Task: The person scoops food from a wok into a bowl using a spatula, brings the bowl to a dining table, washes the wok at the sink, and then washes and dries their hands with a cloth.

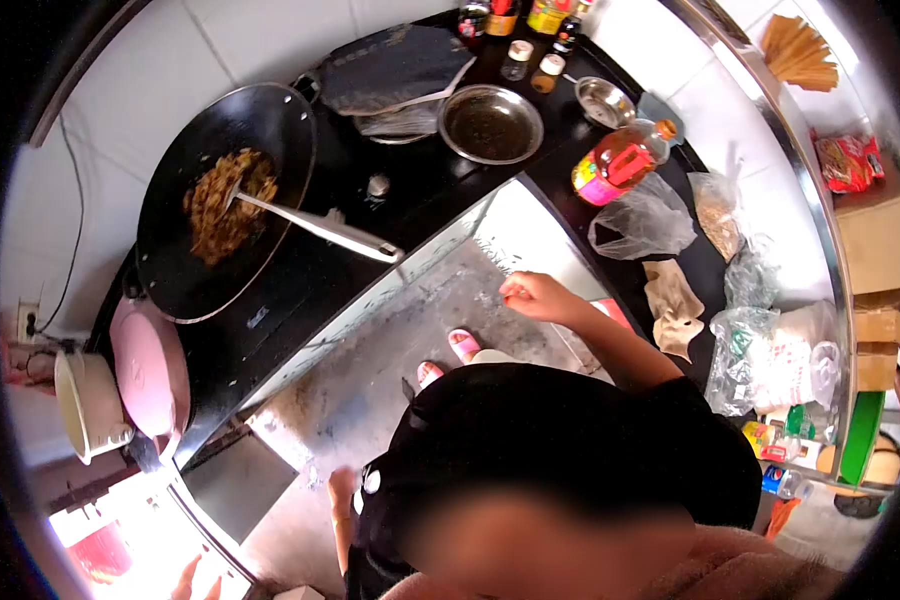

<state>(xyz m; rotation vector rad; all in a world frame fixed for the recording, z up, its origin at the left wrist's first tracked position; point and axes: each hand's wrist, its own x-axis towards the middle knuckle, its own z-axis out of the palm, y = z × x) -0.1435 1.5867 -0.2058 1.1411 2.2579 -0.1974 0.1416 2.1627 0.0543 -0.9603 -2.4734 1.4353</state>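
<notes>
My right hand is over the floor by the corner of the counter, fingers curled in, and nothing shows in it. Low at my side hangs my left hand, small and smeared, so its fingers cannot be made out. Neither hand touches the cookware. A black wok on the counter holds browned, shredded-looking food. A spatula rests in it, its blade in the food and its grey handle sticking out over the rim toward me. A metal bowl with dark liquid stands beyond.
On the right counter are an oil bottle, a small metal bowl, and plastic bags. Seasoning jars stand at the back. A pink basin and a cream bucket are at the left. The counter edge curves around me.
</notes>
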